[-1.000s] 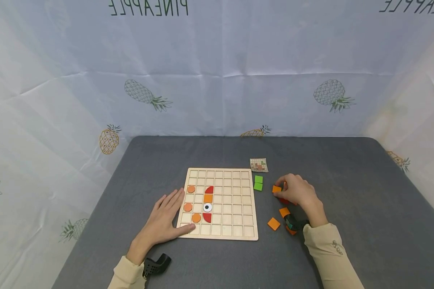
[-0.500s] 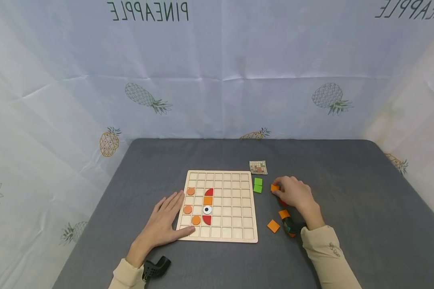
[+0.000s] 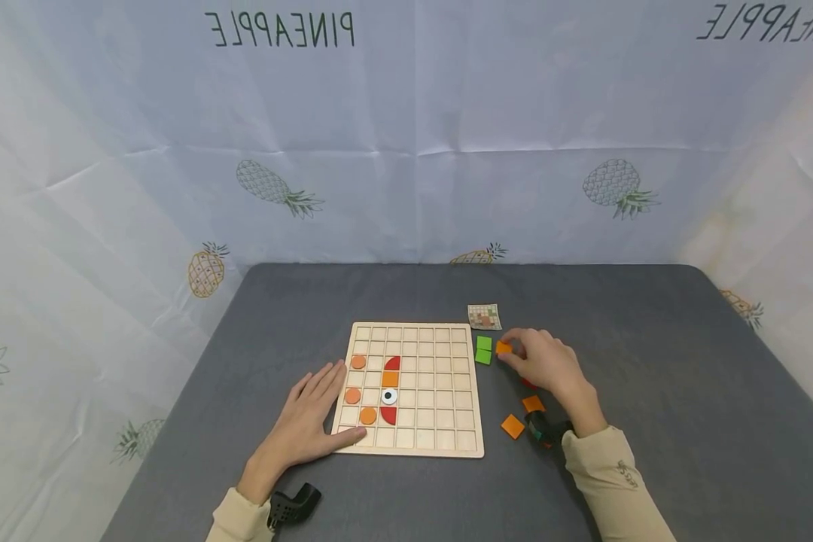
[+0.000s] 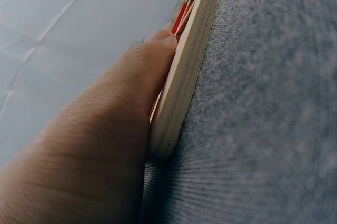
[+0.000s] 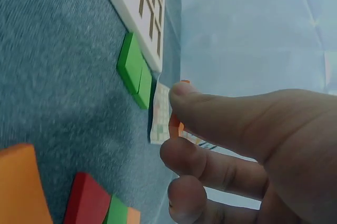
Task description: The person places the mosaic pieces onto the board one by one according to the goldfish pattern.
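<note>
Fingers [image 5: 181, 156] of the right hand [image 3: 549, 365] are narrowed in a pinch on an orange tile [image 3: 503, 347]; those of the left hand [image 3: 301, 429] are spread and hold nothing. On the tabletop [image 3: 406, 497], the wooden board [image 3: 440, 418] has stayed put under the left thumb, with no piece added to its cells. The right hand has shifted toward the board over the last second, bringing the orange tile just beside the two green tiles [image 3: 484, 343], outside the rim. As I judge it, the work stands between picking up and setting down, the tile being carried.

The left wrist view gives the board's thick side edge and the thumb lying over it, which the head view flattens. The right wrist view shows the orange tile nearly edge-on between thumb and index finger, with the printed card [image 5: 159, 110] beyond. Lower down it reveals a red piece [image 5: 87, 200] with a green piece [image 5: 117, 212] just behind; from the head only a red sliver shows past the hand, and that green is hidden.
</note>
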Tool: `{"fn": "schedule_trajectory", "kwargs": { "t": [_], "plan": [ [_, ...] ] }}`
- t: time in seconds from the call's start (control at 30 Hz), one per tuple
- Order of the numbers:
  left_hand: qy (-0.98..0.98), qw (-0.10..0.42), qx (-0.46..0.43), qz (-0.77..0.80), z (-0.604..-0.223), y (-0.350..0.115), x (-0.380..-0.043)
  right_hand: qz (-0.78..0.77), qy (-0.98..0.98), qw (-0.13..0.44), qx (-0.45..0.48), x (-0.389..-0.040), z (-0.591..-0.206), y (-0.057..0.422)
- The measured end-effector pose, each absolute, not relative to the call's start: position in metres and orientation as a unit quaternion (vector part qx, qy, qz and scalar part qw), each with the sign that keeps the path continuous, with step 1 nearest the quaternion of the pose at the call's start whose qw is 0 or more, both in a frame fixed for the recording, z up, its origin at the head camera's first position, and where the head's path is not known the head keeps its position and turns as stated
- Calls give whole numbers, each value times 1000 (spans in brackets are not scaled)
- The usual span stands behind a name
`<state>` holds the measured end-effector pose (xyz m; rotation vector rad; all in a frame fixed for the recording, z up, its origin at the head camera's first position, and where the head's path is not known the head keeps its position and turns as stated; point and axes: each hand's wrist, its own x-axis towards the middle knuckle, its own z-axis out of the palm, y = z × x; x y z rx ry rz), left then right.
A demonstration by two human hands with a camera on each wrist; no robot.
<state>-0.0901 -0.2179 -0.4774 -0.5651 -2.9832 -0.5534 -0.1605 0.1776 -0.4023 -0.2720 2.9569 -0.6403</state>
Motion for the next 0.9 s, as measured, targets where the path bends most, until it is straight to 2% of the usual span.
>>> {"fn": "schedule_trajectory", "kwargs": {
  "t": [0.9],
  "plan": [
    [-967,28,-176,-183,-477,-217,-89,-230,962,29,-142,-158,-392,141]
  ]
}}
